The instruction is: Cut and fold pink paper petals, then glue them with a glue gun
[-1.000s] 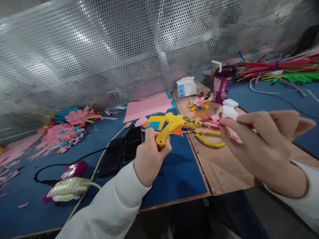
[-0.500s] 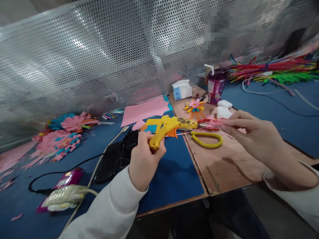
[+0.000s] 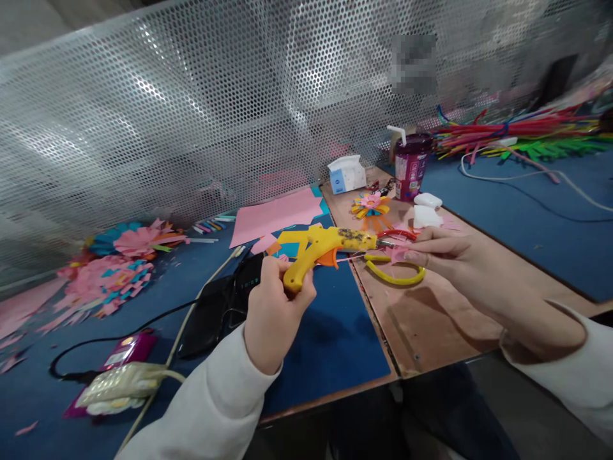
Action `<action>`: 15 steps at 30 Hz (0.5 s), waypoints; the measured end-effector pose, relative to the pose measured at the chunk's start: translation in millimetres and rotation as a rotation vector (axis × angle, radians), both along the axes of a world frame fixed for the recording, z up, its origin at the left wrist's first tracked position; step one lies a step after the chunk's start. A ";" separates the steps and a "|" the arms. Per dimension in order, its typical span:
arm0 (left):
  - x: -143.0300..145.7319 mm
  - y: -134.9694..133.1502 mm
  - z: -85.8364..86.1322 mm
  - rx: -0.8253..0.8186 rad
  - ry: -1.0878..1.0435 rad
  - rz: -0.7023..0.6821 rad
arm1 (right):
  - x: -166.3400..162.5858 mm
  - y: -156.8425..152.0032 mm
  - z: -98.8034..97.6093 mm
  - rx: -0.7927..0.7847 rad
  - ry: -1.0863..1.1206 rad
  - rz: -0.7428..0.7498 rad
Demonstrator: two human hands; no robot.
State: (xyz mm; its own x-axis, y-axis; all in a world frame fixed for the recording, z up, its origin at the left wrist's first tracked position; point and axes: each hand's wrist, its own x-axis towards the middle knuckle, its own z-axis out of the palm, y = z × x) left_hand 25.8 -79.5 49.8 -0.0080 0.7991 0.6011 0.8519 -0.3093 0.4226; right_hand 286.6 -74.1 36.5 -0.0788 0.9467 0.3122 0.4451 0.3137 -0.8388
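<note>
My left hand (image 3: 281, 303) is wrapped round the handle of a yellow hot glue gun (image 3: 318, 246), whose metal nozzle points right. At the nozzle's tip, my right hand (image 3: 454, 259) pinches a small pink paper piece (image 3: 398, 253). Whether nozzle and paper touch, I cannot tell. Below them on the wooden board lies a pair of scissors with a yellow handle loop (image 3: 400, 273) and a red one. Just behind stands a paper flower (image 3: 371, 206) in orange, yellow and pink.
Pink paper sheets (image 3: 278, 214) lie behind the glue gun. A purple cup (image 3: 410, 167) with a straw and a tissue pack (image 3: 347, 174) stand at the back. Paper flowers (image 3: 119, 278), a black phone (image 3: 205, 319) and cables occupy the left. Colourful pipe cleaners (image 3: 522, 133) lie far right.
My right hand has moved left and slightly down, bringing the pink paper closer to the nozzle. The glue gun stays in my left hand; the view has shifted slightly.
</note>
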 end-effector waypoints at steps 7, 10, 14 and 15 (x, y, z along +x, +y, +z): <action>-0.1 0.2 1.6 -0.032 0.001 0.032 | 2.0 0.5 -4.9 0.133 -0.121 -0.035; 0.4 0.2 1.3 -0.047 -0.008 0.010 | -0.4 -5.3 -7.2 0.353 -0.201 -0.106; 1.1 -0.5 0.5 -0.061 0.001 0.013 | -4.2 -19.0 -1.8 0.703 -0.332 -0.339; 1.4 -0.8 0.2 -0.061 0.007 0.015 | -4.4 -22.2 0.6 0.749 -0.370 -0.385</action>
State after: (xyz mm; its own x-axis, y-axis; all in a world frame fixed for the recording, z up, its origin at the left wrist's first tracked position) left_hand 27.2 -80.3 50.0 -0.0167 0.8343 0.5511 0.8593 -0.2699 0.4346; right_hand 282.2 -96.3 37.1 -0.0173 0.4886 0.8723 0.8308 0.4925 -0.2594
